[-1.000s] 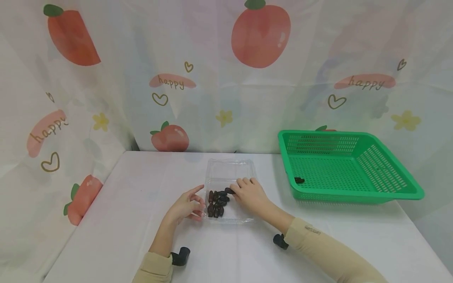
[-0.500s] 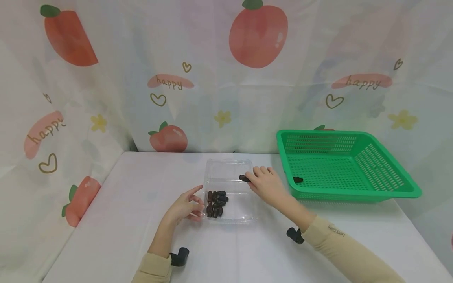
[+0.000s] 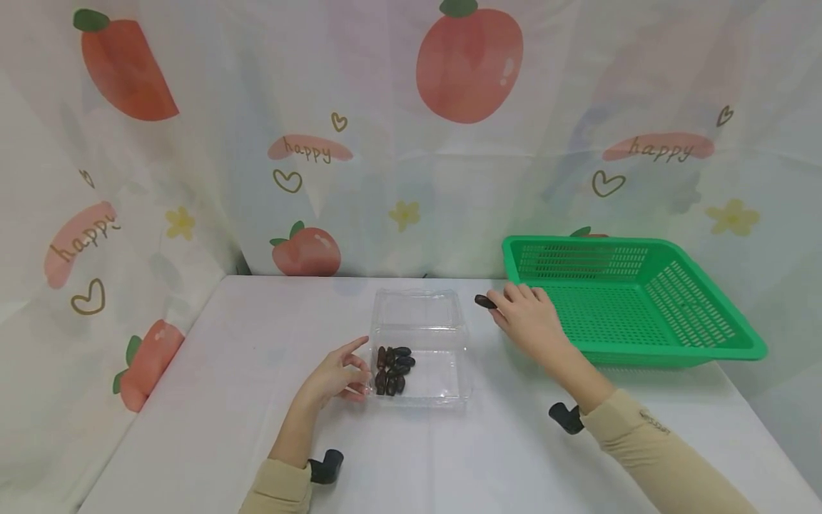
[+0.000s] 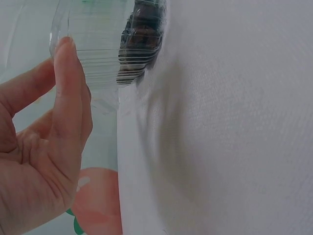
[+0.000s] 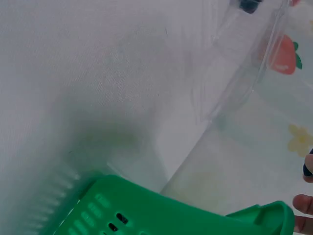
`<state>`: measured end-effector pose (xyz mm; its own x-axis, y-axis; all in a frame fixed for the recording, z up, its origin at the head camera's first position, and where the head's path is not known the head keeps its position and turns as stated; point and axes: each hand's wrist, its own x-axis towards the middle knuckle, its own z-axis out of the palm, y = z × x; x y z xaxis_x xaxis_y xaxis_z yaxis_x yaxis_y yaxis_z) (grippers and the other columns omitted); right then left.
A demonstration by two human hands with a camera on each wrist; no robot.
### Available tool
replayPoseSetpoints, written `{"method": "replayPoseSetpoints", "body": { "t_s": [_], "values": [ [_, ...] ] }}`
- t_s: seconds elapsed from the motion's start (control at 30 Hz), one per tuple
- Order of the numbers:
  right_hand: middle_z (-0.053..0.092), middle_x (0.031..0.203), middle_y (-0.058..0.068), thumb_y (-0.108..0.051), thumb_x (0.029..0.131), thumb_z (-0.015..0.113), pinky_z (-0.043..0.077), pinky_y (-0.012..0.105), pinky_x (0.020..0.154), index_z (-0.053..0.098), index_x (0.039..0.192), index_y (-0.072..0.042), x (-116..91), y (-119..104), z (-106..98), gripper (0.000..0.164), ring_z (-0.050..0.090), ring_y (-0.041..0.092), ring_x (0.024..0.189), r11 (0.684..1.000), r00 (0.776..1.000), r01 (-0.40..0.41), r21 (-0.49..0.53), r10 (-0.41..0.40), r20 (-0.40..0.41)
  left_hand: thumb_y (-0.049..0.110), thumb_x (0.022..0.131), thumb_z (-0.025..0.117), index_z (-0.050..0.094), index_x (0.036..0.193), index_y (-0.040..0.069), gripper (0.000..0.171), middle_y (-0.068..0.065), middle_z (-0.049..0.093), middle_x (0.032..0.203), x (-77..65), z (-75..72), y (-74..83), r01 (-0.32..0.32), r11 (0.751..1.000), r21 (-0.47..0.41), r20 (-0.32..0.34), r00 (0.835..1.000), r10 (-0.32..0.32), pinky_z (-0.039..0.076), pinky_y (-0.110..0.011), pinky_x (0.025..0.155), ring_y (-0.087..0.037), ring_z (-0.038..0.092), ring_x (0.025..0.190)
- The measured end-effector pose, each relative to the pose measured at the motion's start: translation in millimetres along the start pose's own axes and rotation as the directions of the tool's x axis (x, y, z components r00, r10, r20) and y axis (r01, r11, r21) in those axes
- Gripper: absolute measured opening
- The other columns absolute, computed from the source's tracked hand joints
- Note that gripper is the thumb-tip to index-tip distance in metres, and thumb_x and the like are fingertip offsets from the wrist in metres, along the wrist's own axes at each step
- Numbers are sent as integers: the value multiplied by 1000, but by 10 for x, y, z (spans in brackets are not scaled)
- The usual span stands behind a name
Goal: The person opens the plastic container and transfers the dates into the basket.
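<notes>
Green basket [image 5: 161,210], clear box [image 5: 239,63]; right hand [image 5: 304,203] pinching dark piece [image 5: 307,171]

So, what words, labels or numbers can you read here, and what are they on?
"happy": on the middle pink patch of the wall cloth.
"happy": on the right pink patch.
"happ" plus a last letter hard to make out: on the left pink patch, tilted.
Too small and blurred to read: the dark print on the right sleeve.
I can make out no numbers.
</notes>
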<state>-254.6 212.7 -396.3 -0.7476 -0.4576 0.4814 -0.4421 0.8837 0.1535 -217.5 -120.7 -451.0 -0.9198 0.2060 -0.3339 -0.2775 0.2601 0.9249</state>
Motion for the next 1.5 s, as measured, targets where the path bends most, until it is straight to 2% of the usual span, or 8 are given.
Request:
{"method": "replayPoseSetpoints", "body": {
  "t_s": [0.37, 0.5, 0.73, 0.9, 1.1, 1.27, 1.43, 1.5],
  "values": [
    [50, 84, 10, -19, 82, 67, 41, 42, 64, 58, 104, -11, -82, 398, -2, 25, 48, 29, 75, 993, 992, -117, -24, 116, -41, -3, 81, 60, 31, 143, 16, 71, -8, 53, 87, 7, -10, -2, -5, 1000, -7, 9, 1000, 5, 56, -33, 54, -17, 58, 58],
    [50, 87, 12, -18, 82, 66, 40, 44, 65, 56, 106, -10, -136, 540, 4, 27, 48, 30, 76, 987, 987, -159, -15, 159, -10, -4, 81, 60, 31, 143, 16, 71, -8, 53, 87, 0, -8, 3, -1, 1000, -10, 3, 1000, 1, 56, -33, 53, -17, 58, 57],
    [49, 93, 16, -17, 87, 61, 39, 48, 69, 52, 111, -9, -227, 761, 22, 28, 47, 34, 83, 970, 964, -241, -9, 241, 112, -4, 81, 60, 31, 143, 16, 71, -7, 53, 87, -6, -11, 1, 3, 1000, -11, -1, 1000, -3, 56, -33, 53, -17, 58, 57],
    [49, 97, 19, -18, 88, 58, 38, 48, 67, 49, 115, -8, -280, 871, 38, 30, 46, 35, 86, 965, 944, -259, -34, 260, 201, -3, 81, 59, 31, 143, 16, 71, -8, 53, 87, -13, -10, 9, 3, 1000, -4, -1, 1000, -3, 56, -33, 53, -18, 58, 58],
    [47, 101, 20, -20, 91, 55, 37, 49, 69, 47, 120, -8, -315, 980, 65, 32, 45, 36, 88, 961, 910, -272, -55, 275, 311, -3, 82, 58, 32, 143, 17, 69, -9, 53, 90, -19, -6, 17, -6, 1000, 6, 0, 1000, 6, 56, -33, 54, -18, 58, 60],
    [47, 99, 20, -20, 91, 54, 36, 46, 68, 47, 118, -10, -309, 1055, 91, 29, 45, 35, 85, 964, 883, -250, -90, 265, 387, -3, 82, 57, 32, 143, 17, 69, -9, 52, 91, -27, -8, 24, -15, 1000, 9, 3, 1000, 15, 56, -33, 55, -19, 59, 62],
    [48, 99, 19, -21, 92, 53, 35, 45, 67, 49, 116, -11, -283, 1086, 105, 26, 46, 34, 87, 969, 841, -222, -107, 245, 482, -3, 82, 58, 32, 143, 17, 69, -9, 52, 90, -27, -12, 18, -14, 1000, 6, 5, 1000, 14, 56, -33, 55, -19, 58, 61],
    [49, 100, 19, -21, 92, 53, 35, 44, 67, 49, 119, -12, -274, 1087, 110, 28, 46, 34, 89, 971, 831, -214, -104, 237, 503, -3, 82, 58, 31, 143, 17, 69, -9, 52, 89, -28, -14, 14, -13, 1000, 5, 6, 1000, 13, 56, -33, 55, -18, 58, 61]
  ]
}}
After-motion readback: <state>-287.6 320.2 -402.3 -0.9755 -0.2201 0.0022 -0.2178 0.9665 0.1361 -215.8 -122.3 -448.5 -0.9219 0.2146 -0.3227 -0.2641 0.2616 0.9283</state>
